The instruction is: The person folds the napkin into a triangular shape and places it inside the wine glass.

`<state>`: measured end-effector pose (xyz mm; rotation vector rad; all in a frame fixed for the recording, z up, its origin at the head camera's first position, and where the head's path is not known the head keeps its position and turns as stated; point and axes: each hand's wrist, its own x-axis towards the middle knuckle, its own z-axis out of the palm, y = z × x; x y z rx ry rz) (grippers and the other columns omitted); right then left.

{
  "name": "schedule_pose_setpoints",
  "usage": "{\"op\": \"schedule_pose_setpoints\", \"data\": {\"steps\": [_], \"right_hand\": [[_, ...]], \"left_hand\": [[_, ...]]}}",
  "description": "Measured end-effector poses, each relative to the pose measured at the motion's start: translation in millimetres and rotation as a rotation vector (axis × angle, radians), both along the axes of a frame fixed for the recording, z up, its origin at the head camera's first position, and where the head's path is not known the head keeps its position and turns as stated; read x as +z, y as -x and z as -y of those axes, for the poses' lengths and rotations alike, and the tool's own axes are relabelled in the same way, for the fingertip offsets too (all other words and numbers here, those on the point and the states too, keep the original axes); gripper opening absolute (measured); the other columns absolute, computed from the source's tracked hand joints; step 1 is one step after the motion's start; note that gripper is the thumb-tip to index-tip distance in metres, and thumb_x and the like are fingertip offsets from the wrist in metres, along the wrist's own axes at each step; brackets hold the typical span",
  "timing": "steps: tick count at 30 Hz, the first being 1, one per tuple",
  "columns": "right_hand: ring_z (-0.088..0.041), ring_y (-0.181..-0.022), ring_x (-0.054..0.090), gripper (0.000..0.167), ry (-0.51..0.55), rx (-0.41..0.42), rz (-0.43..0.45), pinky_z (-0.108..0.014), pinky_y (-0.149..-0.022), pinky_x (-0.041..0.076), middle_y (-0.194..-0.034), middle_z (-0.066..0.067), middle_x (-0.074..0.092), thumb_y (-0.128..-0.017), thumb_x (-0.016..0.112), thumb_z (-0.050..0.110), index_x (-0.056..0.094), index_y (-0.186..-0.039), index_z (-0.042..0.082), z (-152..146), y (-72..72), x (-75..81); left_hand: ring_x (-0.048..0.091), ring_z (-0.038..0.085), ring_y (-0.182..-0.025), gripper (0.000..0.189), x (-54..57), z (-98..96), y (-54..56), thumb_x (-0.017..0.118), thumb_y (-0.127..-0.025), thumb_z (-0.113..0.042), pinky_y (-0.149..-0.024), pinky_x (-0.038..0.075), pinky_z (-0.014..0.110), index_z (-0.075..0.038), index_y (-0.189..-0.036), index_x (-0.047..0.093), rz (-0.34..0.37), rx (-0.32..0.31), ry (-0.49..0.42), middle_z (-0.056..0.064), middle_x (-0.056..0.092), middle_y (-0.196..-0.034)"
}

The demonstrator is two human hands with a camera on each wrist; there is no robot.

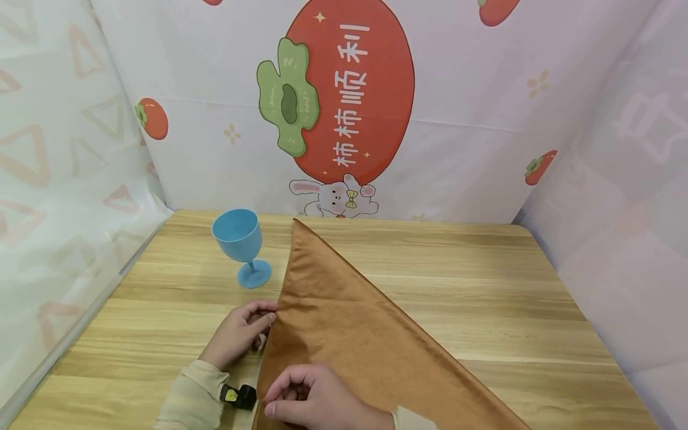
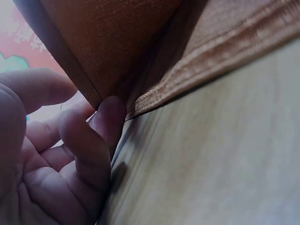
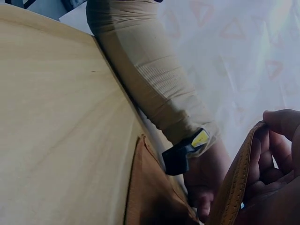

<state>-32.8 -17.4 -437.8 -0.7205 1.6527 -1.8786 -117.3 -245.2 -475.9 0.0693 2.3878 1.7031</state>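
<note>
The right hand point(image 1: 317, 397) pinches the left edge of a brown cloth point(image 1: 349, 334) between thumb and fingertips, toward the near side of the desk point(image 1: 510, 286). Farther up the same edge, the left hand point(image 1: 236, 334) has its fingers bent and seems to pinch the upper layer lightly, one fingertip lying where the two layers part.

The cloth is a warm copper brown with a soft, satiny sheen, paler where light falls across its middle and darker in the dips beside the hands. It lies doubled into a large triangle. Its point sits near the far edge of the desk, left of centre; the long slanting side is smooth and rounded like a fold and runs toward the near right, leaving the head view at the bottom. Small wrinkles fan out below the point. Both wrist views show hems with rows of stitching, and the left one shows the upper layer lifted above the lower.

Just beyond the left hand, a blue goblet point(image 1: 237, 236) stands upright near the desk's far left corner. Past the far edge hangs a white backdrop point(image 1: 462, 173) printed with red persimmons.
</note>
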Motion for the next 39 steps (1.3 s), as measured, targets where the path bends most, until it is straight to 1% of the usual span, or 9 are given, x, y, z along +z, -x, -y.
{"op": "schedule_pose_setpoints", "data": {"steps": [4, 9, 12, 16, 18, 25, 27, 34, 39], "right_hand": [[0.006, -0.065, 0.055, 0.017, -0.008, 0.019, 0.027, -0.011, -0.06, 0.045, -0.087, -0.035, 0.063, -0.092, 0.072, 0.009, 0.07, -0.1, -0.006, 3, -2.9, -3.4], [0.006, -0.066, 0.056, 0.018, -0.017, 0.036, 0.065, -0.011, -0.06, 0.045, -0.083, -0.03, 0.065, -0.091, 0.072, 0.01, 0.07, -0.1, -0.006, 4, -5.7, -6.6], [0.006, -0.066, 0.056, 0.018, -0.028, 0.041, 0.07, -0.011, -0.061, 0.046, -0.081, -0.018, 0.068, -0.091, 0.072, 0.011, 0.071, -0.1, -0.005, 4, -6.0, -7.6], [0.006, -0.067, 0.056, 0.019, -0.038, 0.051, 0.077, -0.012, -0.062, 0.046, -0.079, 0.002, 0.068, -0.092, 0.071, 0.013, 0.071, -0.1, -0.004, 4, -5.4, -8.0], [0.006, -0.068, 0.056, 0.019, -0.041, 0.056, 0.082, -0.012, -0.062, 0.046, -0.08, 0.008, 0.067, -0.093, 0.07, 0.014, 0.071, -0.1, -0.004, 4, -4.9, -8.4], [0.005, -0.067, 0.056, 0.019, -0.041, 0.037, 0.072, -0.012, -0.062, 0.046, -0.083, -0.012, 0.071, -0.093, 0.07, 0.013, 0.071, -0.099, -0.005, 5, -4.1, -10.9], [0.005, -0.067, 0.055, 0.02, -0.037, 0.036, 0.081, -0.012, -0.062, 0.045, -0.084, -0.012, 0.071, -0.092, 0.07, 0.013, 0.071, -0.099, -0.006, 5, -4.1, -11.4], [0.005, -0.073, 0.056, 0.021, -0.037, 0.052, 0.074, -0.012, -0.066, 0.045, -0.096, -0.031, 0.067, -0.094, 0.069, 0.013, 0.071, -0.102, -0.006, 3, -2.4, -9.4], [0.005, -0.072, 0.053, 0.02, -0.034, 0.035, 0.054, -0.011, -0.066, 0.042, -0.094, -0.034, 0.065, -0.094, 0.07, 0.012, 0.071, -0.101, -0.006, 1, -1.2, -7.3]], "left_hand": [[0.061, 0.015, -0.071, 0.03, -1.3, 0.1, 1.0, 0.068, -0.097, -0.017, -0.056, 0.053, 0.03, 0.0, -0.122, 0.063, -0.007, 0.003, 0.026, 0.011, 0.067, -0.101], [0.062, 0.014, -0.074, 0.033, -0.6, 0.7, -0.1, 0.068, -0.096, -0.015, -0.057, 0.053, 0.03, 0.001, -0.124, 0.062, -0.026, -0.016, 0.028, 0.012, 0.066, -0.102], [0.063, 0.014, -0.075, 0.032, 1.1, 0.3, -0.9, 0.069, -0.096, -0.016, -0.059, 0.054, 0.03, 0.0, -0.124, 0.063, -0.028, -0.02, 0.022, 0.012, 0.067, -0.103], [0.064, 0.014, -0.078, 0.031, 2.2, 0.5, -0.9, 0.068, -0.097, -0.015, -0.061, 0.055, 0.03, 0.0, -0.123, 0.063, -0.036, -0.029, 0.016, 0.013, 0.067, -0.104], [0.064, 0.014, -0.08, 0.031, 2.4, 0.9, -1.0, 0.067, -0.097, -0.015, -0.062, 0.055, 0.031, 0.001, -0.123, 0.063, -0.036, -0.035, 0.009, 0.013, 0.068, -0.105], [0.065, 0.016, -0.086, 0.029, 2.7, 1.3, -2.3, 0.067, -0.097, -0.015, -0.066, 0.057, 0.032, -0.001, -0.122, 0.064, -0.005, -0.029, -0.002, 0.013, 0.068, -0.109], [0.065, 0.016, -0.087, 0.028, 3.1, 1.6, -2.5, 0.067, -0.097, -0.015, -0.067, 0.057, 0.033, -0.001, -0.122, 0.065, -0.006, -0.026, -0.003, 0.013, 0.068, -0.109], [0.067, 0.016, -0.087, 0.03, 4.1, 1.3, -3.8, 0.067, -0.098, -0.015, -0.068, 0.057, 0.033, 0.001, -0.123, 0.064, -0.001, -0.021, -0.008, 0.014, 0.069, -0.11], [0.068, 0.016, -0.093, 0.033, 4.3, 1.0, -3.7, 0.065, -0.099, -0.017, -0.072, 0.057, 0.031, 0.001, -0.127, 0.063, 0.001, -0.014, 0.011, 0.016, 0.067, -0.119]]}}
